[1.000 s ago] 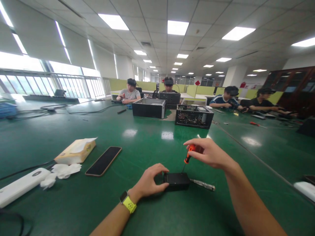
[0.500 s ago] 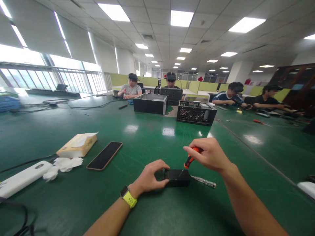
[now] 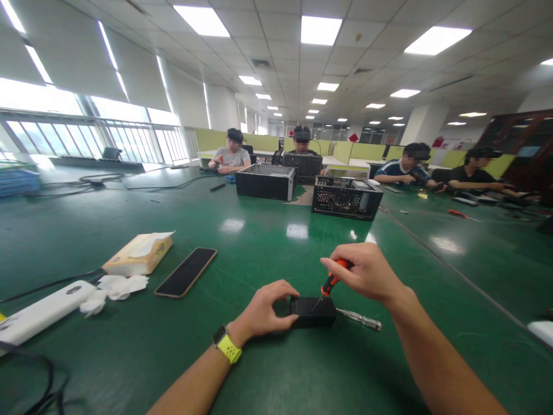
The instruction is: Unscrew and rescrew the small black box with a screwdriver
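A small black box (image 3: 311,312) lies on the green table (image 3: 268,242) in front of me. My left hand (image 3: 263,311), with a yellow watch on its wrist, grips the box's left end between thumb and fingers. My right hand (image 3: 365,271) is closed round the orange-and-black handle of a small screwdriver (image 3: 330,282). The screwdriver tilts down to the left and its tip rests on the top of the box. A second tool with a clear handle (image 3: 359,320) lies on the table just right of the box.
A black phone (image 3: 185,272), a tissue box (image 3: 139,253), crumpled tissues (image 3: 114,286) and a white power bank (image 3: 41,311) lie to the left. Two open computer cases (image 3: 345,199) stand farther back. Several people sit working at the far end of the table.
The screwdriver's tip has come down from just above the box onto its top and the handle leans more. My left hand has kept its grip on the box.
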Available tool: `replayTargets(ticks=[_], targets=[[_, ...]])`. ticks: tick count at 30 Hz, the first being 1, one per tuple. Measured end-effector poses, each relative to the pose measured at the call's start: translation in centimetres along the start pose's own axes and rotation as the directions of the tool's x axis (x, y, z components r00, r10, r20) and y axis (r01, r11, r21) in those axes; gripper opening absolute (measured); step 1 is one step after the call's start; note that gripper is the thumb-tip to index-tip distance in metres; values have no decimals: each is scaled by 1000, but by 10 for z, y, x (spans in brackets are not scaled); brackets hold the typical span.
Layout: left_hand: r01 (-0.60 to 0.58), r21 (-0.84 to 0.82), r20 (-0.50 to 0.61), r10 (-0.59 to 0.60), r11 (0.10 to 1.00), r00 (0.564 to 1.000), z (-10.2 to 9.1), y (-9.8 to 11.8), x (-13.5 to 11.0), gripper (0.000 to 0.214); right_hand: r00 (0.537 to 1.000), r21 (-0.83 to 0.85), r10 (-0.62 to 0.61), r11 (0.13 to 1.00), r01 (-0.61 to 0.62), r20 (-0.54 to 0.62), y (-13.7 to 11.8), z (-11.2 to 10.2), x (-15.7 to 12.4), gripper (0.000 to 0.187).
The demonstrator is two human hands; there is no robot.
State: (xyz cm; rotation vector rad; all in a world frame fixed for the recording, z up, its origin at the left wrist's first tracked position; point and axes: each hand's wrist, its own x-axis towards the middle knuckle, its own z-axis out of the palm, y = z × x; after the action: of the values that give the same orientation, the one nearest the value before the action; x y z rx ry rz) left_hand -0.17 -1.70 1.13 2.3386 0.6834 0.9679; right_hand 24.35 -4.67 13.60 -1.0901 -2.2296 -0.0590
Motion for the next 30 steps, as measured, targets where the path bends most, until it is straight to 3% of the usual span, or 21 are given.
replayTargets(ticks=[7,11,15,22,30], targets=[[4,5,5,-4,1000,1000,-1,-1,-1,35,999,17,1,1000,-1,33,1,2,2,33],[28,37,6,-28,999,1000,0,-4,-2,35,998,101,-29,995,24,54,2,-5,1,18],[50,72,4,-51,996,999,1,-5,-3,34,994,171,-48,985,30,98,4,-12,-1,19],[64,84,0,-64,994,998,0,-5,-2,32,999,32,-29,999,28,45,5,-6,-1,29],[59,72,3,-59,996,998,0,-6,-1,31,991,218,-34,976,5,132,5,-15,-4,20]])
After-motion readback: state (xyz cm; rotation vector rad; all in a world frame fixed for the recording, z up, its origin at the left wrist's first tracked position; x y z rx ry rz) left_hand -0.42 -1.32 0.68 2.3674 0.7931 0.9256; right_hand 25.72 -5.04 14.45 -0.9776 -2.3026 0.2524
